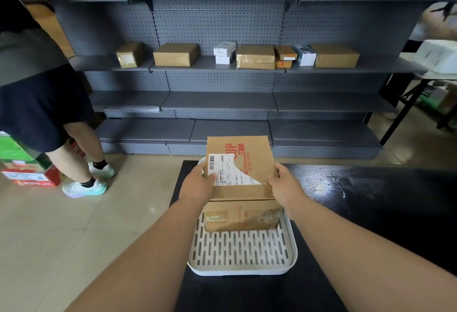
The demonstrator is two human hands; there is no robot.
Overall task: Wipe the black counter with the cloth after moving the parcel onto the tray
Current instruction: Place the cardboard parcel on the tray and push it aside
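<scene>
— Where is the parcel [243, 163]?

— Both hands grip it, one on each side. The left hand [197, 183] is on its left edge and the right hand [284, 185] on its right edge. Its low end is over the far part of the white tray [241, 250].

— Where is the tray?

— At the left end of the black bench [371, 200], close to its left edge.

— Is there room?

— Yes. The near half of the tray is bare, and the bench is open out to the right.
</scene>
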